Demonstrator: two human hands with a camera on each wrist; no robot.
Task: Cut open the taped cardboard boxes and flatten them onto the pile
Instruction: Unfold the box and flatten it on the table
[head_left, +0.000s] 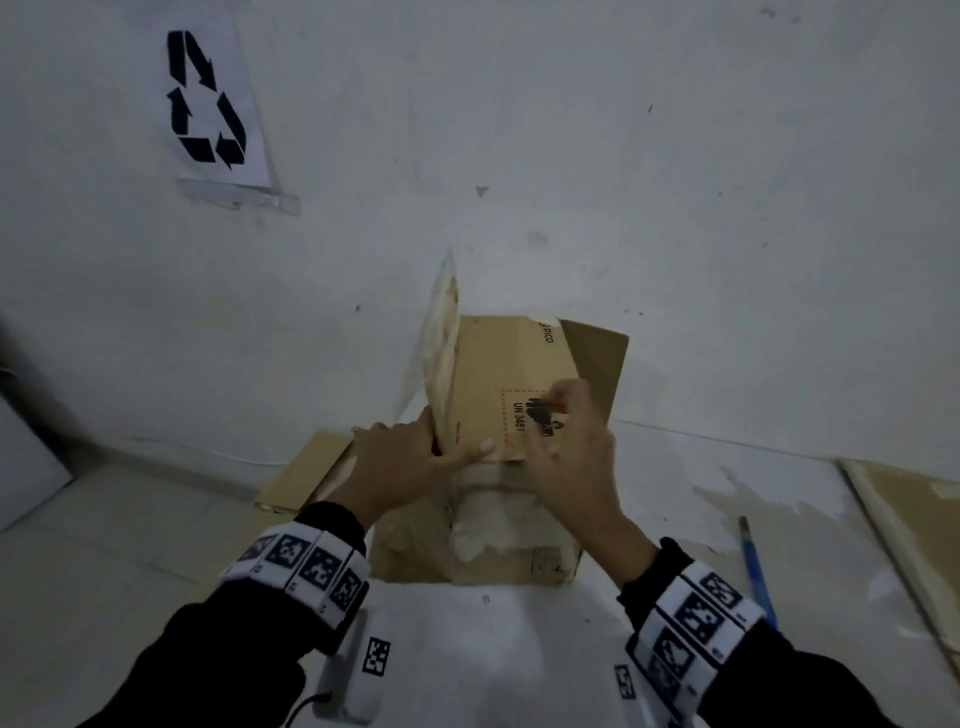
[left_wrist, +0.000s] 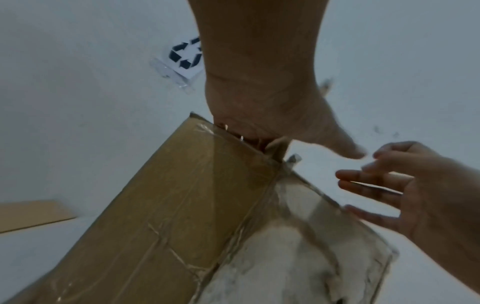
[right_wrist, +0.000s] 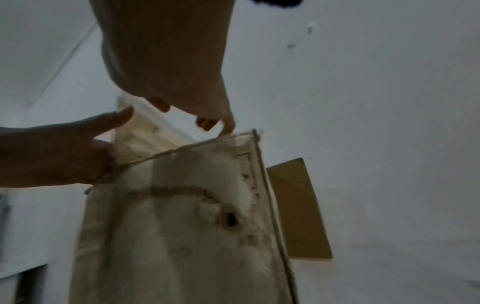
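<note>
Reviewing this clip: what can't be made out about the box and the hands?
- Left hand: fingertips hidden behind the raised flap, head view.
- Right hand: motion-blurred in every view; grip on the box unclear.
- Box label: partly covered by the right hand.
- Blue tool: too small to identify.

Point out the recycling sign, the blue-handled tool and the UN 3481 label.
recycling sign (head_left: 208, 98), head view, on the black arrows.
blue-handled tool (head_left: 756, 566), head view, mid handle.
UN 3481 label (head_left: 519, 423), head view, on the printed number.
</note>
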